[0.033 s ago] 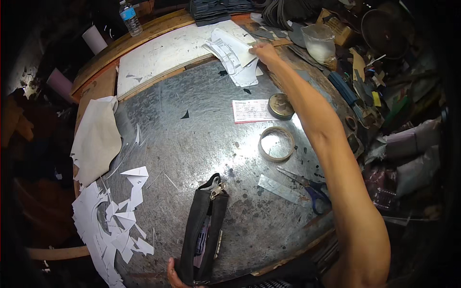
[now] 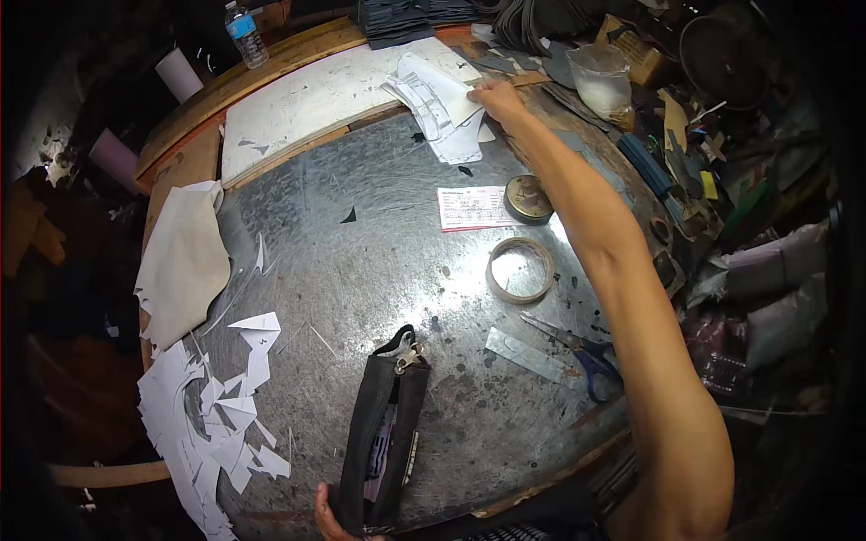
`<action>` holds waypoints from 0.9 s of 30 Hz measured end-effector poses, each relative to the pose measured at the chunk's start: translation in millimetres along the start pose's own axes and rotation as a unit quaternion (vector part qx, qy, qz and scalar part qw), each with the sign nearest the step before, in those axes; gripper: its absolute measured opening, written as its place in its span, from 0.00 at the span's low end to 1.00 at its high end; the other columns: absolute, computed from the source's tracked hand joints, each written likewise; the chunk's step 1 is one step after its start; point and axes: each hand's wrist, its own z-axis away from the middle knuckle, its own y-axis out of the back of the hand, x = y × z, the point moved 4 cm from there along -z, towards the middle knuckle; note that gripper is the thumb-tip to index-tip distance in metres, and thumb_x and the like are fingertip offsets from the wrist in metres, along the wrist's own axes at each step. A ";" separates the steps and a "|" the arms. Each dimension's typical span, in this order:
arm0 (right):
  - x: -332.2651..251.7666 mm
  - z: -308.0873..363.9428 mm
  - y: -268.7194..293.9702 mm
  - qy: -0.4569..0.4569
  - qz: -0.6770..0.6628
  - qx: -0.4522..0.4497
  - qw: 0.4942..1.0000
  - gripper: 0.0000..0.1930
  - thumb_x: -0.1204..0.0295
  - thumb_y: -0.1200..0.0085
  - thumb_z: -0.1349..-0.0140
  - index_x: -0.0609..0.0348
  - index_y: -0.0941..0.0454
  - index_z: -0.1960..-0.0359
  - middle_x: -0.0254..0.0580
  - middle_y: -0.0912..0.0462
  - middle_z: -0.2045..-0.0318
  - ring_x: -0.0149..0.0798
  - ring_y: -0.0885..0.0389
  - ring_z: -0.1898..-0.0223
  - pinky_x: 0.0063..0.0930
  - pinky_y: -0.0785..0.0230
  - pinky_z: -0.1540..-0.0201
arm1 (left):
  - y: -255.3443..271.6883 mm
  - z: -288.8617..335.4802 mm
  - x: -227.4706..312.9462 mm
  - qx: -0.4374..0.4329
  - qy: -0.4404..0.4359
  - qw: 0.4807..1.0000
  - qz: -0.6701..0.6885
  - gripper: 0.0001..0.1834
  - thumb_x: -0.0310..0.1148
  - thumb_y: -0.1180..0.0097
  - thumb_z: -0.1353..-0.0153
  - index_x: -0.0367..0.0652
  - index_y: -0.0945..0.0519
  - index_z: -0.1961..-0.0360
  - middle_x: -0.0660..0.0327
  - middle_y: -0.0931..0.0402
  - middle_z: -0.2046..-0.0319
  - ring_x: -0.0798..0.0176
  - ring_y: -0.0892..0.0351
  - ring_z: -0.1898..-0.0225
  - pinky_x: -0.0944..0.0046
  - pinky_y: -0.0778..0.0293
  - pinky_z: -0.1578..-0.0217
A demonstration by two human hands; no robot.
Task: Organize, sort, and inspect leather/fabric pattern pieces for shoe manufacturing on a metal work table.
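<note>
At the far side of the table, my right hand (image 2: 498, 97) is closed with its fingertips on the edge of a small stack of white paper pattern pieces (image 2: 439, 113). At the near edge, my left hand (image 2: 332, 518) shows only in part, its fingers at the near end of a black zippered pouch (image 2: 359, 442). The pouch is unzipped and contents show inside; its metal zipper pull (image 2: 410, 357) lies at the far end. Below my right forearm are a printed slip (image 2: 471, 208), a round dark tin (image 2: 527, 197) and a tape roll (image 2: 520, 298).
Scissors (image 2: 591, 361) and a clear ruler (image 2: 532, 357) lie right of the pouch. White paper scraps (image 2: 185, 433) and a beige leather piece (image 2: 183, 261) cover the left side. A white board (image 2: 307, 99) spans the back, with a water bottle (image 2: 245, 36) behind. Clutter fills the right.
</note>
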 end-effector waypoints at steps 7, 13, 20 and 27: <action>-26.5 11.4 -15.2 0.047 0.008 0.041 0.998 0.12 0.64 0.39 0.51 0.59 0.20 0.70 0.45 0.16 0.69 0.42 0.18 0.65 0.35 0.28 0.59 | 1.4 -16.0 1.1 -0.026 0.077 0.986 0.144 0.54 0.75 0.69 0.41 0.28 0.36 0.38 0.36 0.33 0.42 0.36 0.28 0.46 0.44 0.32 0.44; -43.8 14.3 -21.9 -0.011 -0.167 0.061 0.984 0.08 0.75 0.42 0.45 0.63 0.25 0.65 0.41 0.20 0.71 0.36 0.22 0.72 0.31 0.29 0.68 | 63.0 -129.6 -7.1 0.048 -0.018 0.922 0.385 0.46 0.65 0.73 0.33 0.31 0.47 0.32 0.40 0.37 0.39 0.45 0.30 0.41 0.46 0.40 0.38; -83.8 72.5 4.2 -0.059 -0.385 -0.080 0.917 0.10 0.78 0.45 0.42 0.66 0.27 0.59 0.45 0.21 0.62 0.40 0.21 0.60 0.37 0.25 0.54 | -151.5 -311.7 42.5 -0.305 0.194 0.780 0.511 0.44 0.62 0.65 0.31 0.34 0.50 0.30 0.40 0.40 0.36 0.46 0.33 0.37 0.50 0.37 0.37; -133.2 160.1 -39.1 -0.065 -0.322 -0.312 0.892 0.11 0.69 0.42 0.41 0.59 0.26 0.59 0.40 0.21 0.62 0.36 0.22 0.61 0.35 0.28 0.57 | -238.4 -330.5 42.4 -0.230 0.205 0.643 0.702 0.30 0.43 0.54 0.31 0.33 0.39 0.36 0.48 0.30 0.41 0.50 0.27 0.42 0.50 0.31 0.40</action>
